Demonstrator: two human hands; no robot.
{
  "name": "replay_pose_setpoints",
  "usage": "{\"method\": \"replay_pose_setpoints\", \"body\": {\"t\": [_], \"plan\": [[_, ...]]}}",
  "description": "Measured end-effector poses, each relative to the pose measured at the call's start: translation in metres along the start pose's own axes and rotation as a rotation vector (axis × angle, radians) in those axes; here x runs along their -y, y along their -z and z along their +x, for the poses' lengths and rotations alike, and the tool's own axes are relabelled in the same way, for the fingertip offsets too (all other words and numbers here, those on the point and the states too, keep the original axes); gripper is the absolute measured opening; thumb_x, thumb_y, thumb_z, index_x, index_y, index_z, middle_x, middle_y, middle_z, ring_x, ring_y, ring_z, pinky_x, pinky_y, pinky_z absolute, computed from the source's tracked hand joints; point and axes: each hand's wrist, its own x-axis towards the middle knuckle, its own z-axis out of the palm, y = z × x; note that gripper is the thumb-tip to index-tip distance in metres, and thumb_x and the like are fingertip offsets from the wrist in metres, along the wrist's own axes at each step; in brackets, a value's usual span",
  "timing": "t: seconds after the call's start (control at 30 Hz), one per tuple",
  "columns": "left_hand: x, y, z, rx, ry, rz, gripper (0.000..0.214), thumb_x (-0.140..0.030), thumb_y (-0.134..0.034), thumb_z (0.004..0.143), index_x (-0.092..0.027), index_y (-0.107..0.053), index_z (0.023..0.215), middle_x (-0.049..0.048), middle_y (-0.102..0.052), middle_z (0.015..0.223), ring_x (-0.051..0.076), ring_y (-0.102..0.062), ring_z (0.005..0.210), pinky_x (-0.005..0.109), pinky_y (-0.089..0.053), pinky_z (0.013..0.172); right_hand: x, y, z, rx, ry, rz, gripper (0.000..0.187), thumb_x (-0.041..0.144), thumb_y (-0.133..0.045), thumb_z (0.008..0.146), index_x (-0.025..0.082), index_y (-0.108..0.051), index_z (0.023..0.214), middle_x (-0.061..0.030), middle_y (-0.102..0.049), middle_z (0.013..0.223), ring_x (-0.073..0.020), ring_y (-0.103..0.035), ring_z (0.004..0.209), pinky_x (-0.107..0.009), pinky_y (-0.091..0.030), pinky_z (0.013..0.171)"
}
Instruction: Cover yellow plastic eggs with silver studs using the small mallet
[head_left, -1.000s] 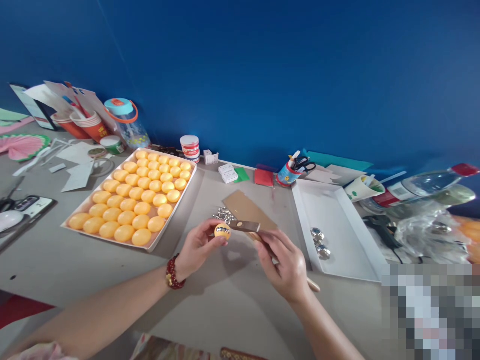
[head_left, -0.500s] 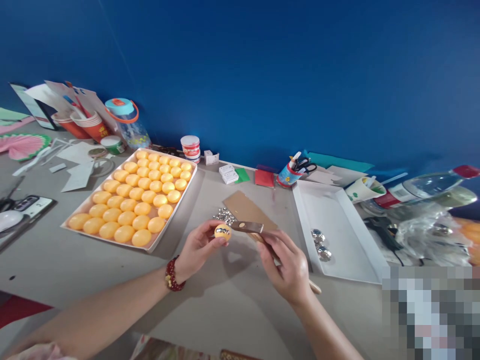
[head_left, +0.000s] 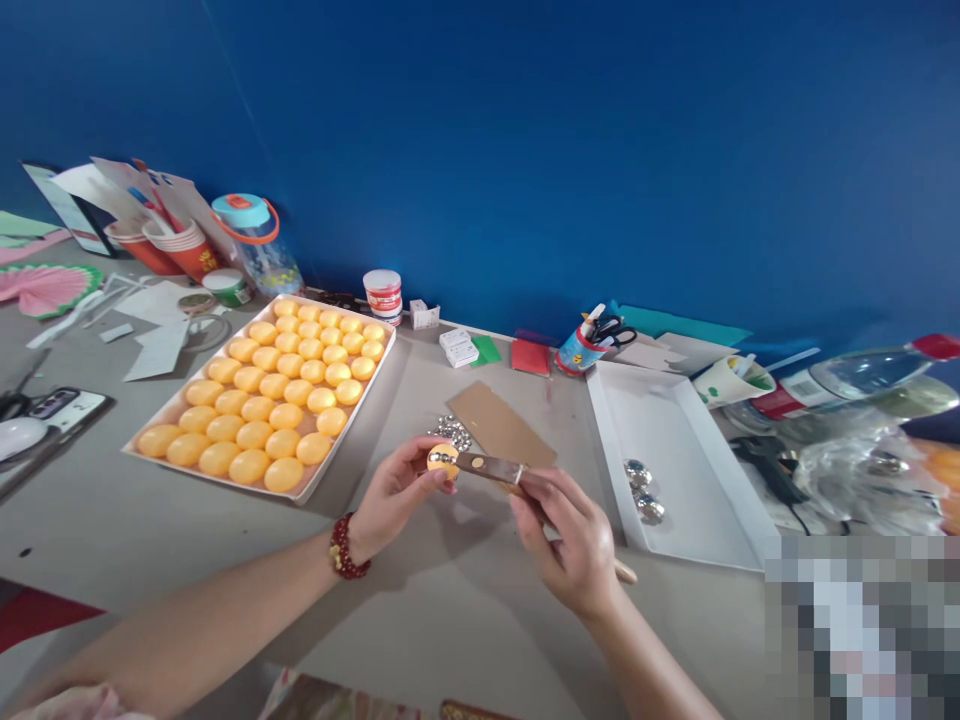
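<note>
Between the thumb and fingers of my left hand (head_left: 401, 490) is an orange ball (head_left: 442, 470) with a row of shiny silver pieces on its face. A small hammer (head_left: 491, 467) with a pale wooden handle is gripped in my right hand (head_left: 574, 535). The left end of its head touches or nearly touches the silver row; the exact contact is unclear. Behind the ball, a pile of loose silver pieces (head_left: 454, 432) lies beside a brown cardboard piece (head_left: 502, 425). My left wrist wears a dark red bead bracelet (head_left: 345, 550).
A shallow box (head_left: 306, 492) of orange balls stands left. On the right, a white tray (head_left: 690, 470) holds a few silver-covered balls (head_left: 643, 490). A pen cup (head_left: 577, 352), small white boxes (head_left: 459, 348) and a tub (head_left: 384, 295) line the blue wall. Bottles (head_left: 855, 375) lie far right.
The hammer head has moved slightly left and down, onto or close to the ball's silver row. The ball has shifted slightly left in my left hand.
</note>
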Motion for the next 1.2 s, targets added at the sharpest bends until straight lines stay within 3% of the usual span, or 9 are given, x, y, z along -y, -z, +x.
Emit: {"method": "replay_pose_setpoints", "body": {"t": [0.27, 0.43, 0.67, 0.83, 1.0, 1.2], "plan": [[0.0007, 0.0005, -0.0033, 0.041, 0.01, 0.033, 0.033, -0.032, -0.071, 0.085, -0.02, -0.066, 0.114, 0.0049, -0.066, 0.097, 0.016, -0.065, 0.079, 0.03, -0.056, 0.073, -0.0019, -0.0011, -0.0008, 0.001, -0.015, -0.018, 0.018, 0.012, -0.053, 0.092, 0.018, -0.061, 0.108, -0.0093, -0.068, 0.096, -0.0184, -0.068, 0.081, -0.028, -0.055, 0.065], [-0.0002, -0.0003, -0.0014, 0.018, -0.015, 0.009, 0.032, -0.03, -0.071, 0.085, -0.018, -0.065, 0.113, 0.0048, -0.066, 0.097, 0.015, -0.066, 0.076, 0.031, -0.057, 0.073, -0.0006, 0.0013, -0.0012, -0.02, -0.001, 0.011, 0.021, 0.011, -0.054, 0.092, 0.018, -0.061, 0.109, -0.0079, -0.067, 0.093, -0.0167, -0.067, 0.075, -0.027, -0.055, 0.063], [0.0019, 0.001, -0.0012, 0.023, -0.013, 0.028, 0.03, -0.029, -0.07, 0.086, -0.019, -0.065, 0.114, 0.0052, -0.067, 0.099, 0.015, -0.065, 0.077, 0.029, -0.056, 0.073, -0.0012, -0.0032, -0.0009, 0.046, -0.006, -0.018, 0.018, 0.013, -0.054, 0.093, 0.018, -0.062, 0.109, -0.0085, -0.069, 0.096, -0.0174, -0.068, 0.08, -0.026, -0.054, 0.062], [-0.0009, -0.0001, -0.0017, 0.029, -0.006, 0.033, 0.032, -0.03, -0.071, 0.085, -0.018, -0.064, 0.114, 0.0042, -0.066, 0.095, 0.015, -0.066, 0.076, 0.03, -0.056, 0.073, -0.0006, -0.0016, -0.0014, -0.024, 0.002, 0.009, 0.021, 0.011, -0.054, 0.092, 0.018, -0.061, 0.111, -0.0078, -0.067, 0.094, -0.0152, -0.065, 0.072, -0.026, -0.053, 0.062], [-0.0019, -0.0005, -0.0013, 0.012, -0.019, 0.048, 0.03, -0.03, -0.071, 0.086, -0.019, -0.065, 0.113, 0.0056, -0.066, 0.101, 0.015, -0.065, 0.077, 0.029, -0.056, 0.073, -0.0004, -0.0035, -0.0014, 0.056, -0.006, -0.017, 0.019, 0.012, -0.055, 0.092, 0.018, -0.062, 0.109, -0.0084, -0.068, 0.095, -0.0168, -0.067, 0.076, -0.025, -0.052, 0.058], [-0.0018, -0.0013, -0.0008, 0.025, -0.033, 0.054, 0.031, -0.03, -0.07, 0.086, -0.018, -0.064, 0.113, 0.004, -0.066, 0.092, 0.015, -0.065, 0.074, 0.03, -0.057, 0.072, -0.0011, -0.0009, -0.0004, -0.012, -0.011, 0.0, 0.019, 0.012, -0.053, 0.092, 0.017, -0.061, 0.109, -0.0088, -0.068, 0.095, -0.0161, -0.067, 0.074, -0.026, -0.053, 0.06]]}}
